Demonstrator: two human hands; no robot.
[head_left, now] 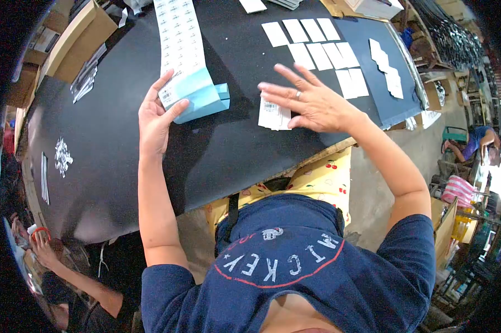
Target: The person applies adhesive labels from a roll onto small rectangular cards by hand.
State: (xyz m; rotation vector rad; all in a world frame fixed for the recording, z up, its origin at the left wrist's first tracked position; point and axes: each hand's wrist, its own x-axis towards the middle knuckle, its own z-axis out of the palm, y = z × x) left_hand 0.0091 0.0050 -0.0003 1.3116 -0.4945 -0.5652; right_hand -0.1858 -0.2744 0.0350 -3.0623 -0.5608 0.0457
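Observation:
My left hand grips a long sheet of barcode labels near its lower end, thumb on top and fingers behind the left edge. The sheet's light-blue backing is folded over there, bare of labels. My right hand hovers with fingers spread above a small stack of white cards, whose top card carries a barcode label. The fingertips overlap the stack's upper edge in this view. Beyond that hand, rows of white cards lie on the black table.
Overlapping white cards lie at the table's right end. A cardboard box stands at the far left, and a pile of small white scraps lies nearer. Another person's hand is at lower left; a person sits at right.

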